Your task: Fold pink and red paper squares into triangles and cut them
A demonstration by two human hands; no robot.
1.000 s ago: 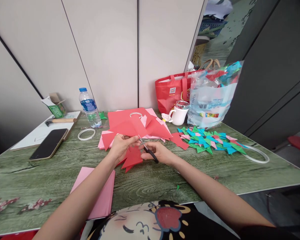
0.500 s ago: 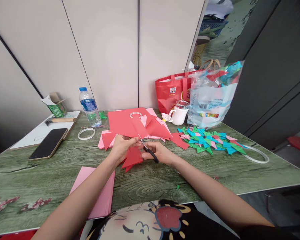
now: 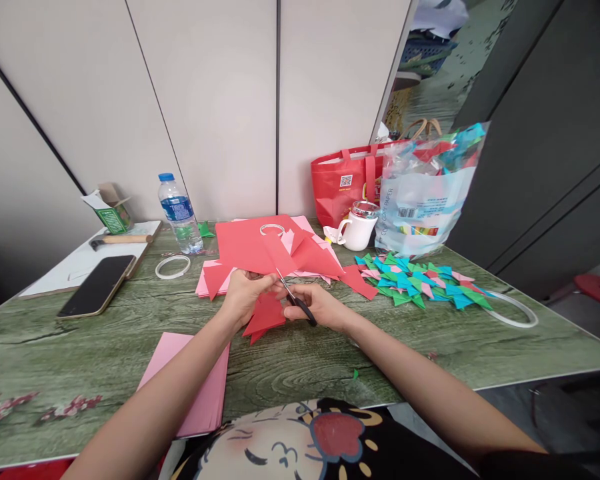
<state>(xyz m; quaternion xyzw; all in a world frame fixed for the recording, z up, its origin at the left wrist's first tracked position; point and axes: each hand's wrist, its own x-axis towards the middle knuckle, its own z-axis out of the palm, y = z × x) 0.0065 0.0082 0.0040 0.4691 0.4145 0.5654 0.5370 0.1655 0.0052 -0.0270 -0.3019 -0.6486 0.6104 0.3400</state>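
Observation:
My left hand [image 3: 243, 292] is closed on a piece of red paper [image 3: 279, 256], pinched between thumb and fingers. In my right hand [image 3: 323, 307] is a pair of scissors [image 3: 308, 315] with black handles. Their blades point away from me and meet the red paper at my left fingertips. Below and between the hands lie red paper pieces [image 3: 265, 315] with pointed corners. Beyond them is a pile of red sheets [image 3: 240, 240] and pink ones, with a white ring [image 3: 271, 230] on top.
A pink paper stack [image 3: 213, 380] lies under my left forearm. Folded paper pieces [image 3: 415, 283] and a large white ring [image 3: 525, 319] are at right. A white mug [image 3: 359, 230], red bag [image 3: 330, 190], water bottle [image 3: 180, 217], phone [image 3: 97, 285] and hammer [image 3: 125, 239] stand or lie around.
Almost nothing differs. Both hands, the scissors and the red paper keep their places; the view has shifted very slightly.

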